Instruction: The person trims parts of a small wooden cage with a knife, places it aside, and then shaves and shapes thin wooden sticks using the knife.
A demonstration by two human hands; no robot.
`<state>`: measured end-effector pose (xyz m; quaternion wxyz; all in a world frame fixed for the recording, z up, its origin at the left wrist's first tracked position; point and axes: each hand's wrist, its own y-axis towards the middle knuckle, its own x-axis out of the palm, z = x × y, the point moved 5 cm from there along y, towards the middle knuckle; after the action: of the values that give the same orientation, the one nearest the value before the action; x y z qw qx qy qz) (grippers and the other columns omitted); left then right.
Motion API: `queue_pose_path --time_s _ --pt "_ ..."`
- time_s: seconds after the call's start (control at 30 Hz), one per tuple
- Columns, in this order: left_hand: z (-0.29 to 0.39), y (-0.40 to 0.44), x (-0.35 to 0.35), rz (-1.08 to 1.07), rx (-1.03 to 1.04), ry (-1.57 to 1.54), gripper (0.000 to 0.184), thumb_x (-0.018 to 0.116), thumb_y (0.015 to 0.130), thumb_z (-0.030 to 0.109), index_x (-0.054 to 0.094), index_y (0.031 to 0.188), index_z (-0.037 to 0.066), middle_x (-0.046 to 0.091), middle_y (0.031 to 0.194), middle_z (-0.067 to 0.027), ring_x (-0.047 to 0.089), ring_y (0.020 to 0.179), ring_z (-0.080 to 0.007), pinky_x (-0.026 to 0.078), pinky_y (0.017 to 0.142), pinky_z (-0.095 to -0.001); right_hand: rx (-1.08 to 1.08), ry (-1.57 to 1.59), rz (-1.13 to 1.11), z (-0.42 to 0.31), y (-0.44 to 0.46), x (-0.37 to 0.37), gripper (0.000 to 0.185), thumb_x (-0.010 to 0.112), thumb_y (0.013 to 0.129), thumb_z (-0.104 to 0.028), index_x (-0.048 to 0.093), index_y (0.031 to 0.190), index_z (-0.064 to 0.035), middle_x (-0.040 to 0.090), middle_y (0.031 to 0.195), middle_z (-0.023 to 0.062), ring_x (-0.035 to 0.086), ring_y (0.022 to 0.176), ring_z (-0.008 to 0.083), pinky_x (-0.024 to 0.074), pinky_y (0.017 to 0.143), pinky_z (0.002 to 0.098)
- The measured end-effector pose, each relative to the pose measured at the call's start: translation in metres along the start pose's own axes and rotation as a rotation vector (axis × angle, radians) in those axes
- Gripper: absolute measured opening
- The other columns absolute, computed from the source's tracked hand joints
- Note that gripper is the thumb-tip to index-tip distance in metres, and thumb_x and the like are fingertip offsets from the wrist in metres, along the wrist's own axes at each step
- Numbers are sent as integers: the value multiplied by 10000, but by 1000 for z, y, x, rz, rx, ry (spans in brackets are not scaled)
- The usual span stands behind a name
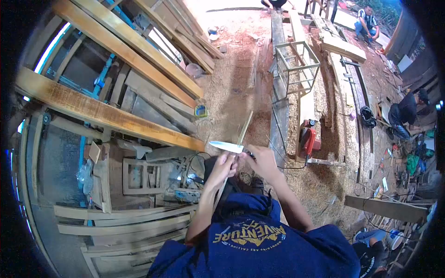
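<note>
A knife point(225, 146) with a broad pale blade lies across the front of my hands, its tip toward the left. Its dark handle is in my right hand point(264, 162), whose fingers are closed round it. My left hand point(223, 170) is closed on a thin strip of wood point(246, 127). The strip's far end sticks up beyond the blade, and its lower end runs back along my left forearm. Blade and strip cross just ahead of my left fingers; whether they touch is hard to tell.
Long planks point(125, 121) lean at the left. A red power tool point(309, 140) rests at the right near a wooden frame point(296, 68) on the bench. Wood shavings cover the ground. People crouch at the upper right point(366, 25), right point(405, 113) and lower right point(369, 252).
</note>
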<state>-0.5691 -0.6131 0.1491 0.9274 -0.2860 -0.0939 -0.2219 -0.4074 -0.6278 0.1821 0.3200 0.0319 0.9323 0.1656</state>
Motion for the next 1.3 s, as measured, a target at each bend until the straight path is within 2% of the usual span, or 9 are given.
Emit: queue_pose_path --time_s 0.3,0.47,0.57,0.7,0.87,0.97,1.1,1.13,1.3 --pt "36 94 -18 -98 -26 -10 262 514 1010 329 477 1072 77 402 705 52 337 507 -21 255 440 -195 140 43 123 56 69 4 242 693 847 -319 704 899 -82 687 814 134 669 733 323 515 655 404" --pt "81 179 -58 -169 -51 105 329 511 1004 402 470 930 84 370 678 66 319 487 -12 263 411 -199 268 31 170 106 149 43 222 750 796 -310 740 915 -123 697 776 102 664 655 275 513 601 370" --pt "110 237 -104 -129 -69 98 344 515 1001 406 498 955 66 368 672 61 321 487 -9 258 407 -202 246 -43 139 130 222 72 243 816 733 -217 739 913 -74 707 792 105 678 669 244 515 621 334" --pt "179 291 -162 -35 -95 6 372 529 992 413 524 1080 52 376 680 59 319 464 -4 240 385 -187 180 -20 61 153 326 120 267 802 736 -264 741 927 -88 710 804 95 661 650 258 502 599 346" --pt "263 336 -219 50 -133 -101 362 507 1005 395 599 1081 54 355 680 74 297 448 3 215 372 -179 157 -78 -26 145 441 150 293 765 751 -356 731 900 -107 701 810 87 640 665 284 492 623 377" --pt "296 361 -236 -33 -179 -119 289 496 1018 345 550 1121 81 364 648 88 290 441 9 211 360 -180 157 -89 -55 143 488 145 299 747 769 -379 719 885 -105 685 777 86 637 682 292 486 626 386" --pt "330 395 -233 -71 -231 -141 238 523 1008 333 518 1040 98 378 687 71 297 439 4 210 361 -184 151 -188 -21 147 526 120 305 725 782 -406 718 884 -119 671 748 77 631 677 295 469 617 387" --pt "337 401 -229 -73 -297 -141 223 523 1007 327 501 1011 106 387 709 67 299 444 9 207 362 -182 149 -196 17 152 530 116 295 740 770 -387 718 895 -121 678 757 67 636 682 280 460 614 377" --pt "381 455 -203 -247 -269 -30 216 494 1020 312 524 1022 98 360 679 83 275 443 17 193 371 -176 140 -211 161 183 562 85 312 799 713 -356 736 892 -109 695 754 60 648 657 241 486 618 352"
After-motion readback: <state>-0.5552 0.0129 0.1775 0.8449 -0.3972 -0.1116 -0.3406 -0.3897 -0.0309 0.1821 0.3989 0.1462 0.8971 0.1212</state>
